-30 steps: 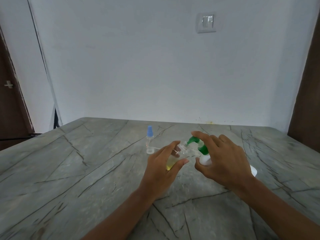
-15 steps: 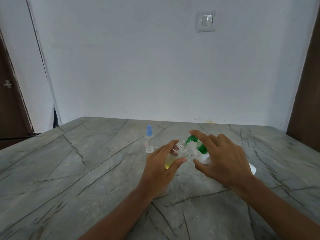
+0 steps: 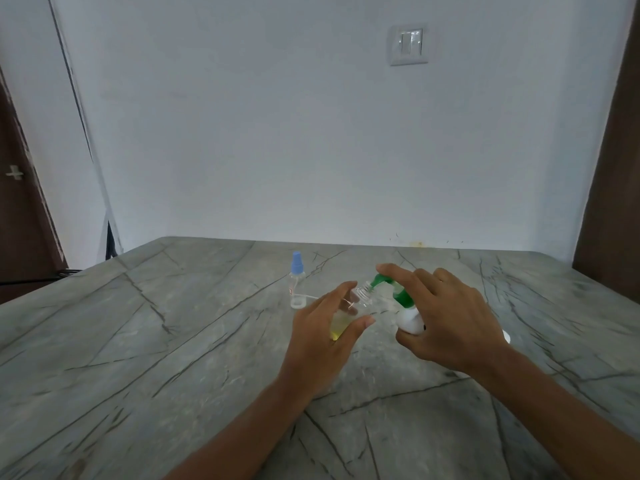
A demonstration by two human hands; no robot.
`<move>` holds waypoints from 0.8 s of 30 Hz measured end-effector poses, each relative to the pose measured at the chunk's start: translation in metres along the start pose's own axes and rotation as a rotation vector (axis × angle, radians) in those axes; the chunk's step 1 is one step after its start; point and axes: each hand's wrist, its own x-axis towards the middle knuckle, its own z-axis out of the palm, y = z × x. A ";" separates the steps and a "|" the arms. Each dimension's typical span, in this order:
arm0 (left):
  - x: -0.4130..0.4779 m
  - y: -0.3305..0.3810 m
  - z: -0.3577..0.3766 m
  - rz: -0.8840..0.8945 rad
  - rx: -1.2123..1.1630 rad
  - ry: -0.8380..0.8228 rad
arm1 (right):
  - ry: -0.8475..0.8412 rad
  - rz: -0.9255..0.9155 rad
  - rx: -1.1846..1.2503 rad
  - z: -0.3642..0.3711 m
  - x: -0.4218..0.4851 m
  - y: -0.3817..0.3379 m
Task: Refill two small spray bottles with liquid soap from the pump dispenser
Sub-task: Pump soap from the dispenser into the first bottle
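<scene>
My left hand (image 3: 323, 336) grips a small clear spray bottle (image 3: 348, 315) with its cap off, tilted so its threaded neck points at the green nozzle; yellow liquid sits in its lower part. My right hand (image 3: 450, 322) rests on the white pump dispenser (image 3: 410, 322), with the index finger on top of its green pump head (image 3: 384, 282). Most of the dispenser's body is hidden by that hand. A second small clear bottle with a blue spray cap (image 3: 297, 278) stands upright farther back to the left.
A loose white cap ring with a thin tube (image 3: 300, 302) lies on the grey veined stone table (image 3: 145, 341) beside the blue-capped bottle. A white wall runs along the table's far edge. Dark doors stand at both sides.
Both hands and the bottles hold nearly the same pose; the view has shifted slightly. No clear change in the liquid level.
</scene>
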 end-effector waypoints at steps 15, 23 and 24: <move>0.000 0.006 0.003 -0.044 -0.014 0.033 | 0.062 0.076 0.008 0.001 0.003 -0.012; -0.001 0.003 0.004 -0.048 -0.013 0.022 | 0.051 0.069 0.030 0.001 0.004 -0.010; -0.001 0.002 0.004 -0.048 -0.012 0.016 | 0.057 0.069 0.034 0.001 0.004 -0.009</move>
